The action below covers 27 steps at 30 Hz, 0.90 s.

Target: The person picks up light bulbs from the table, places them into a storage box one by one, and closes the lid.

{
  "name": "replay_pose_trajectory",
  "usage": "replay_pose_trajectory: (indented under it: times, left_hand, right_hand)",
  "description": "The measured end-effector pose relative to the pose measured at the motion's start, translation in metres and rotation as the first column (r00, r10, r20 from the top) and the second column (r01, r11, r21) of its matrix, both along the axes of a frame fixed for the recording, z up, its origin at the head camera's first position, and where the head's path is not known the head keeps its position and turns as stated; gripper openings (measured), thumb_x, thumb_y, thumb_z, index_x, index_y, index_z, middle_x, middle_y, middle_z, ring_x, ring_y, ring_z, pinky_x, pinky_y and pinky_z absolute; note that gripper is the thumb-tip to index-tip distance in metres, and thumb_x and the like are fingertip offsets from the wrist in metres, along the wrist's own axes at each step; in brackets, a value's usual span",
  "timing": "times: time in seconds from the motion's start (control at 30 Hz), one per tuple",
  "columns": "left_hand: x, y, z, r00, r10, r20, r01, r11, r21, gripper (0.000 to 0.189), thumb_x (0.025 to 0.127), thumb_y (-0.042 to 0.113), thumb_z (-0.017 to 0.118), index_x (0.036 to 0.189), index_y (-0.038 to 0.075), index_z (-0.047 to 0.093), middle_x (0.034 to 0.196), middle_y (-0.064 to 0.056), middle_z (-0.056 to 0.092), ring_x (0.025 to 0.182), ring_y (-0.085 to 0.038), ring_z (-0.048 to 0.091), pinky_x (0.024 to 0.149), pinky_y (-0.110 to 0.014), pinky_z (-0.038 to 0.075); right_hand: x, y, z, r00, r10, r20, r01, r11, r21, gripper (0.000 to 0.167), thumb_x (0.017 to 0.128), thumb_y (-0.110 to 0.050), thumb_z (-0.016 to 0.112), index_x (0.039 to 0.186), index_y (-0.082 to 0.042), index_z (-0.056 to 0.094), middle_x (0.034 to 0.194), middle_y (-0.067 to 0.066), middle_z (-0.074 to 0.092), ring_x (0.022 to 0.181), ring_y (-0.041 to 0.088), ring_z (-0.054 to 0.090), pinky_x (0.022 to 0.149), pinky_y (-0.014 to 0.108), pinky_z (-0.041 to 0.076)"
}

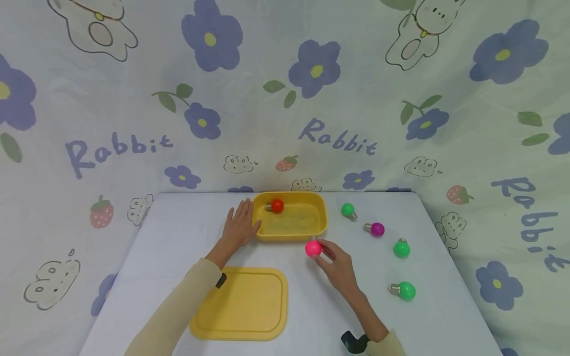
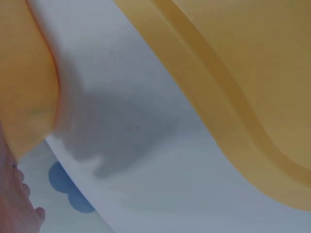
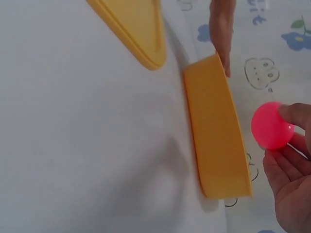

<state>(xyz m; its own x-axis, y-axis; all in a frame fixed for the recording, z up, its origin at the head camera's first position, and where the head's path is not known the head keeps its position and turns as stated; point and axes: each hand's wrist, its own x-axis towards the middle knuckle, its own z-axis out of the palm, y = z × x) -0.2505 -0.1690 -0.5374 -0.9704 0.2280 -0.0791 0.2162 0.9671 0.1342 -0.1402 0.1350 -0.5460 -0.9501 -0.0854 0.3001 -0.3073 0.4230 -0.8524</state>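
Note:
A pink light bulb (image 1: 313, 248) is pinched between the thumb and fingers of my right hand (image 1: 337, 263), just in front of the near right corner of a yellow plastic box (image 1: 289, 237). The right wrist view shows the same pink bulb (image 3: 272, 125) held above the level of the box's rim. My left hand (image 1: 239, 226) rests with straight fingers against the left side of the box. Inside the box, near its far left, lies a red bulb (image 1: 277, 206). In the left wrist view, only part of the hand shows at the left edge.
A yellow lid (image 1: 242, 304) lies flat at the front left, partly under my left forearm. To the right on the white table are a green bulb (image 1: 348, 210), a purple bulb (image 1: 377, 229), another green bulb (image 1: 402, 248) and a nearer green bulb (image 1: 407, 290). A patterned curtain stands behind.

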Motion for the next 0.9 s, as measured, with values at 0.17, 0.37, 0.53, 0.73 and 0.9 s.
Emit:
replay_pose_trajectory:
  times: [0.17, 0.37, 0.53, 0.73, 0.9]
  left_hand:
    - [-0.001, -0.001, -0.003, 1.0, -0.001, 0.011, 0.002, 1.0, -0.021, 0.075, 0.106, 0.044, 0.037, 0.157, -0.005, 0.012, 0.164, -0.02, 0.01, 0.151, -0.035, 0.009, 0.118, -0.056, 0.009]
    - [-0.002, -0.002, -0.006, 1.0, 0.0, 0.017, 0.0, 1.0, -0.02, 0.076, 0.106, 0.045, 0.036, 0.158, -0.004, 0.01, 0.165, -0.019, 0.008, 0.151, -0.034, 0.008, 0.119, -0.056, 0.008]
    - [-0.003, -0.002, -0.007, 1.0, 0.001, 0.014, 0.0, 1.0, -0.023, 0.076, 0.106, 0.045, 0.036, 0.158, -0.004, 0.01, 0.165, -0.019, 0.008, 0.151, -0.034, 0.008, 0.119, -0.056, 0.008]
    - [-0.003, -0.002, -0.007, 1.0, -0.003, 0.013, 0.003, 1.0, -0.026, 0.075, 0.106, 0.046, 0.036, 0.158, -0.004, 0.011, 0.165, -0.019, 0.008, 0.151, -0.034, 0.008, 0.119, -0.055, 0.009]
    - [-0.002, -0.002, -0.005, 1.0, -0.006, 0.015, 0.007, 1.0, -0.023, 0.075, 0.107, 0.045, 0.035, 0.158, -0.004, 0.011, 0.165, -0.019, 0.008, 0.151, -0.034, 0.008, 0.119, -0.055, 0.007]
  right_hand:
    - [-0.018, -0.013, 0.005, 0.999, 0.034, -0.039, -0.033, 0.999, 0.029, 0.043, 0.085, -0.003, 0.079, 0.126, -0.005, 0.066, 0.12, 0.006, 0.068, 0.114, 0.021, 0.064, 0.092, 0.031, 0.052]
    - [-0.039, -0.027, 0.012, 0.995, 0.078, -0.065, -0.076, 0.996, 0.038, 0.044, 0.085, -0.003, 0.079, 0.127, -0.002, 0.065, 0.12, 0.01, 0.068, 0.113, 0.023, 0.065, 0.093, 0.032, 0.052]
    - [-0.057, -0.037, 0.016, 0.995, 0.094, -0.033, -0.093, 0.995, 0.033, 0.044, 0.087, -0.003, 0.077, 0.128, -0.001, 0.064, 0.123, 0.011, 0.067, 0.116, 0.024, 0.063, 0.094, 0.033, 0.051]
    - [-0.074, -0.048, 0.016, 0.993, 0.115, 0.007, -0.116, 0.992, 0.053, 0.043, 0.088, -0.008, 0.077, 0.129, -0.002, 0.064, 0.124, 0.01, 0.066, 0.116, 0.024, 0.062, 0.096, 0.034, 0.051]
    - [-0.088, -0.056, 0.014, 0.993, 0.106, 0.044, -0.11, 0.99, 0.093, 0.042, 0.09, -0.01, 0.076, 0.129, -0.003, 0.064, 0.125, 0.009, 0.065, 0.117, 0.023, 0.062, 0.097, 0.034, 0.051]
